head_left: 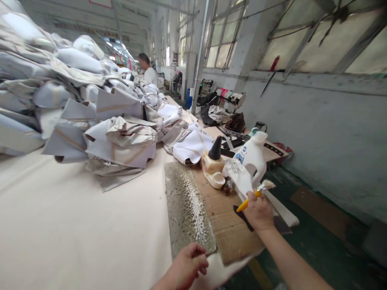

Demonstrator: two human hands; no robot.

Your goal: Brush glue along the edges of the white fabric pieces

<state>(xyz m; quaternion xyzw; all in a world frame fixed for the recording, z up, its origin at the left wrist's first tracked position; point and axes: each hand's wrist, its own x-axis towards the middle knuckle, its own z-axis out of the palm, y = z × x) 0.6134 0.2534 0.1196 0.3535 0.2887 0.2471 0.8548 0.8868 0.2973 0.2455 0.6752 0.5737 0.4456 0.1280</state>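
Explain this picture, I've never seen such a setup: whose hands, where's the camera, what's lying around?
No machine here: a person works with two bare hands, seen by one head-worn camera looking forward and down. The right hand grips a yellow-handled paintbrush. The left hand, loosely curled, is by the near end of a grey rectangular board crusted with white material; nothing shows in its grasp. Beside the board lies flat brown cardboard, with a yellowed container and a white plastic jug farther back. White and grey fabric pieces are heaped on the pale work surface.
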